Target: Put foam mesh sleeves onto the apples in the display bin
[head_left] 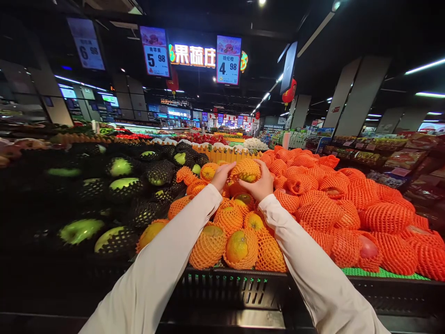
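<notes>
Two-handed, gripping a round yellow-orange citrus fruit in orange foam netting (pixel 246 170) just right of mid-view, with the left hand (pixel 222 177) at nine o'clock from it and the right hand (pixel 261 184) at four, thumbs and fingers closed on its sides, far fingertips hidden. At six o'clock, sloping forward, a heap of yellow-orange fruit in orange foam nets (pixel 239 246), then a black slotted plastic crate (pixel 239 288). Between eight and nine, dimly lit, shiny green apples in black foam nets (pixel 81 230). Between three and four, a mound of fruit in red-orange foam nets (pixel 318 213) over green plastic mesh (pixel 385 274). Farther out, from ten to twelve, rectangular hanging price screens (pixel 155 52); at eleven, a glowing white-lettered sign (pixel 194 55); at one, a round red lantern (pixel 289 92); at two, square grey pillars (pixel 366 90). Overhead, a dark ceiling (pixel 399 32) with white light strips (pixel 426 66).
</notes>
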Action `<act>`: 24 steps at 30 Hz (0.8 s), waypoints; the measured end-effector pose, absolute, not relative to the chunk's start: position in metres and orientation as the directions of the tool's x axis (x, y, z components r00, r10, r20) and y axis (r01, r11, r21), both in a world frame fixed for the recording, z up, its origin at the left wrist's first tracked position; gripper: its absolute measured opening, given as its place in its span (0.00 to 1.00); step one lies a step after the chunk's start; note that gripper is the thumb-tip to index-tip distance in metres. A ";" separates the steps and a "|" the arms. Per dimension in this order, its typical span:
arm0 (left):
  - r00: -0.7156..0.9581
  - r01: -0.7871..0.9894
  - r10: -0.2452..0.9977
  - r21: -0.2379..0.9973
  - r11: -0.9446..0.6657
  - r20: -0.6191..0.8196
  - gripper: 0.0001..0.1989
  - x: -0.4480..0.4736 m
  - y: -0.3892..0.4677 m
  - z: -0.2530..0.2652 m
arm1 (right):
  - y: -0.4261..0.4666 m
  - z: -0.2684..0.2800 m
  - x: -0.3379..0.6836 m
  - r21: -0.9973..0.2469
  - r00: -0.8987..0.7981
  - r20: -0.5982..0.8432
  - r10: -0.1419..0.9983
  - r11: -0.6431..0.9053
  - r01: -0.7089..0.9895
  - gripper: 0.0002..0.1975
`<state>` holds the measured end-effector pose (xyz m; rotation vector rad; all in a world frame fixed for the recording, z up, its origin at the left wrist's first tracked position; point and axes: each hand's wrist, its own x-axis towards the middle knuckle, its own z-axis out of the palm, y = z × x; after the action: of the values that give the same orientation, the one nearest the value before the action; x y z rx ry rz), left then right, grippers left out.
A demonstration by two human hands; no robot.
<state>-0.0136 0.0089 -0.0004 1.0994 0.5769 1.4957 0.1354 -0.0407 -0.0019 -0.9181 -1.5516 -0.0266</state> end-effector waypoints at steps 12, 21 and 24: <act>-0.103 -0.536 0.911 0.749 -0.389 0.400 0.30 -0.014 -0.003 0.011 | -0.044 -0.002 0.133 -0.504 -0.040 0.798 0.601 0.703 0.502 0.34; -0.066 -0.478 0.943 0.819 -0.317 0.327 0.25 -0.014 0.004 0.005 | -0.045 -0.002 0.126 -0.782 -0.055 0.601 0.797 0.601 0.165 0.32; 0.024 -0.509 0.955 0.825 -0.244 0.297 0.23 -0.014 0.004 0.004 | -0.039 -0.003 0.126 -0.879 0.046 0.468 0.883 0.470 -0.078 0.28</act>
<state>-0.0142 0.0037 0.0039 1.0451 0.5913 1.5357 0.1258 -0.0392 -0.0028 -0.7965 -1.3208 0.8663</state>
